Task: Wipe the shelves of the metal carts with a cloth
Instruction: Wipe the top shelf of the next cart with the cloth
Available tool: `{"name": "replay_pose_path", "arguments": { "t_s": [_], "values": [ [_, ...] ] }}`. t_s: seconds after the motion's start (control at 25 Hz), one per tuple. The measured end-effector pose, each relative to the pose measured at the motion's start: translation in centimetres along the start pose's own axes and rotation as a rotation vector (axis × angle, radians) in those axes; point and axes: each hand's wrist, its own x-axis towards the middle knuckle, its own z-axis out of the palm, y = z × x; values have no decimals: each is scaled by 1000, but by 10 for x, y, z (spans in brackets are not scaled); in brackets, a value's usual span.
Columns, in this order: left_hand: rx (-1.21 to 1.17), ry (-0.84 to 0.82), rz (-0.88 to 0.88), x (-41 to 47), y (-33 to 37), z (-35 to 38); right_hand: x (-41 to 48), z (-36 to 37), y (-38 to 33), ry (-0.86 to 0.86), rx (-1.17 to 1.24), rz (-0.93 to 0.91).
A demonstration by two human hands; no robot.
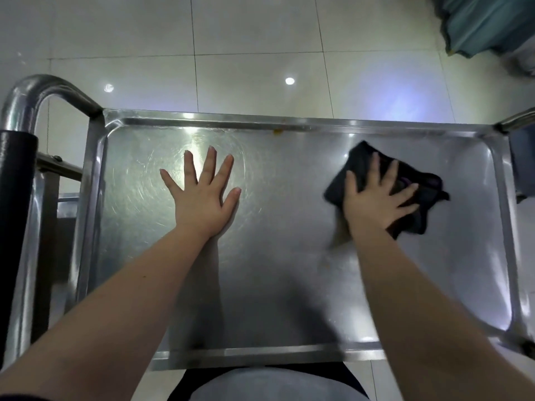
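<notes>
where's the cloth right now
In the head view the dark cloth lies on the right part of the cart's top shelf, pressed flat under the right hand, with the left hand flat on bare metal.

I have both bare forearms stretched forward, my left hand flat with fingers spread, my right hand palm-down, fingers splayed.

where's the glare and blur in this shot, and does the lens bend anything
Head view: bright glare on the cart shelf just beyond the left hand, plus ceiling-light spots mirrored on the floor tiles. The dark cloth under the right hand is softly motion-blurred. The wide lens bows the shelf's straight rims and the handle.
</notes>
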Motion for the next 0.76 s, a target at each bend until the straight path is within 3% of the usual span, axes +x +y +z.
{"name": "replay_pose_path", "arguments": {
  "t_s": [0.24,0.44,0.52,0.68,0.76],
  "values": [
    [26,2,-30,0,-8,-1,-57,40,-143,0,-108,-554],
    [31,-22,-16,0,-8,-5,-13,25,-161,-3,-156,-759],
    [36,-35,-17,0,-8,-6,22,15,-137,-6,-168,-641],
    [41,-42,-23,1,-5,-7,96,-22,-21,6,-109,-151],
    [49,-43,-27,1,-4,-6,96,-35,4,-25,-48,5]
  ]
}}
